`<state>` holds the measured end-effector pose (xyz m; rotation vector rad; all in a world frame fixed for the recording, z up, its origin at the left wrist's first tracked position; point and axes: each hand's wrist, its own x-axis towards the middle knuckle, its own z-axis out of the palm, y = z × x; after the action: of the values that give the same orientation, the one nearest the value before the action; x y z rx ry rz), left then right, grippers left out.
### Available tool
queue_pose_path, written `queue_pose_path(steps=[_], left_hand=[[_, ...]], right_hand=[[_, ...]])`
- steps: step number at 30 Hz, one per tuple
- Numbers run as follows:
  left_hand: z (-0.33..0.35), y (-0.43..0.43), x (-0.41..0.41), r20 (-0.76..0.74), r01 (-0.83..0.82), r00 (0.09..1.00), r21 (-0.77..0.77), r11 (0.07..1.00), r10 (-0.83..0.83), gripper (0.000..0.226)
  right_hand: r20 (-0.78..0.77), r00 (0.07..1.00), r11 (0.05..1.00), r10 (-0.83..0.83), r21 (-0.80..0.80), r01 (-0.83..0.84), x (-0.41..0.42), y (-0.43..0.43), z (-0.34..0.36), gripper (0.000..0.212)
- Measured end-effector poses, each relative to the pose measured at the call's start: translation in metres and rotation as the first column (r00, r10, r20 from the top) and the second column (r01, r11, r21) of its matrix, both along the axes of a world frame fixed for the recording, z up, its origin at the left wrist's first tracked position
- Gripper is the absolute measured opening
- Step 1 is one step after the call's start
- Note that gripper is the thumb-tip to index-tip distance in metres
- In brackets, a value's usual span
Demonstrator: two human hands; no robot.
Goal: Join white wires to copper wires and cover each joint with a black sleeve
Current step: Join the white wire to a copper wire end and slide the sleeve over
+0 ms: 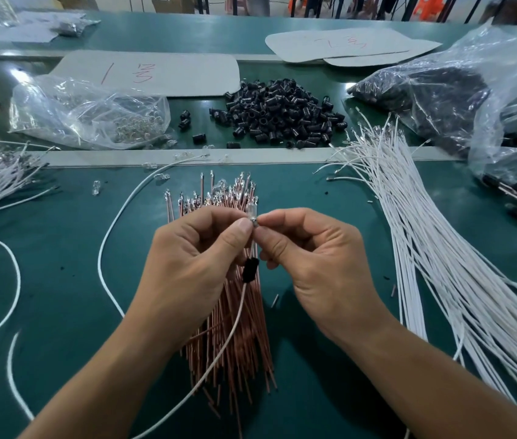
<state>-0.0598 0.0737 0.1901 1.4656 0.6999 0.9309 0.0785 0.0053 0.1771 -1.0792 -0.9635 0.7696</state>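
Pinched between fingertips of left hand (193, 258) and right hand (314, 264), above bundle of thin copper-coloured wires (231, 350) on green desk (60, 280): small clear glass bulb (251, 213), possibly the joint. Steady grip, then slide short black tubular sleeve (250, 270) up thin white wire (217, 358).

My two bare forearms rise from the bottom corners and converge at the centre. My left hand (193, 258) is curled, with thumb and forefinger pressed together at its upper right and the other fingers folded toward the palm. My right hand (311, 264) mirrors it, its thumb and forefinger tips pinched and pointing left. The two pinches nearly touch, both closed on the base of one small clear bulb (251, 213). My wrists look roughly straight.
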Motion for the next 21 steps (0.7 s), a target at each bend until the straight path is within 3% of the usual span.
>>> queue_pose_path(steps=[7,21], left_hand=[[-0.0024,0.0018,-0.0002,0.079,0.049,0.996,-0.118,0.992,-0.040,0.013],[-0.0014,0.0017,0.0013,0.121,0.070,0.991,-0.159,0.985,-0.051,0.012]], right_hand=[[-0.037,0.999,1.000,-0.014,-0.026,0.014,0.0000,-0.0013,0.0039,0.013],[-0.076,0.997,1.000,0.003,-0.021,-0.004,0.0016,-0.0007,0.0006,0.014]])
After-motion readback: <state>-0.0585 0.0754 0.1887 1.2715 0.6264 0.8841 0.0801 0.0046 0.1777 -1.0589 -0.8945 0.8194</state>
